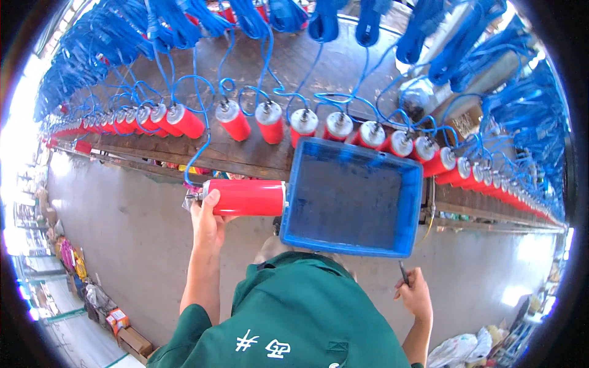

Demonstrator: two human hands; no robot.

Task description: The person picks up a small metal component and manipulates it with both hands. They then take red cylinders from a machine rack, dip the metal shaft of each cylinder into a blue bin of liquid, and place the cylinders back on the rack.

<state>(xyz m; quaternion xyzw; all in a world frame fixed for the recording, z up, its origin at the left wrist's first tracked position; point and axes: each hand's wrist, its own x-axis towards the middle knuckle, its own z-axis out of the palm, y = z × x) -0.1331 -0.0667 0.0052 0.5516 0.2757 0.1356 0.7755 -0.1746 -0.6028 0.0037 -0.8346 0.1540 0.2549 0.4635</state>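
Note:
My left hand (208, 222) is closed round the left, metal-capped end of a red cylinder (250, 197). The cylinder lies sideways, and a blue cable (197, 161) runs up from its capped end. Its right end meets the left wall of a blue plastic crate (288, 205); whether they touch I cannot tell. Dark, bare-looking bottom shows inside the crate. Below the crate's lower right corner, my right hand (416, 293) grips a thin dark stick-like tool (403, 271) pointing up; its exact kind is too small to make out.
A long row of similar red cylinders (270, 126) stands along the edge of a dark workbench (245, 73), each with a blue cable. Coiled blue cables (323, 24) hang above the bench. Boxes (132, 340) lie at the lower left, white bags (457, 348) at the lower right.

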